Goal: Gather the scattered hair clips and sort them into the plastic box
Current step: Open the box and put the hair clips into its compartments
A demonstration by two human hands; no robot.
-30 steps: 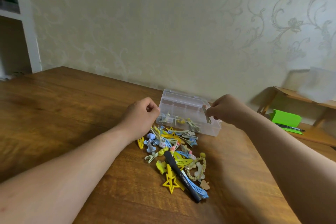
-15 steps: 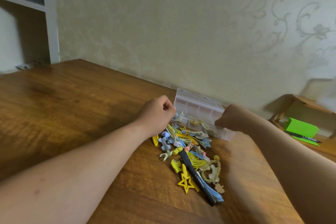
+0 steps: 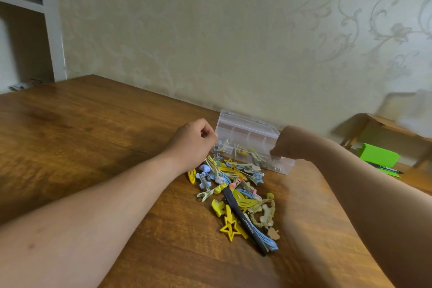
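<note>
Both curled, contents unclear: left hand beside hair clips, right hand over plastic box.

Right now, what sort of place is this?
Most likely a room in a home: a wooden table against scroll-patterned wallpaper, a white shelf at the far left, and colourful clips heaped beside a clear box.

"TONI&GUY" on the black clip
</note>
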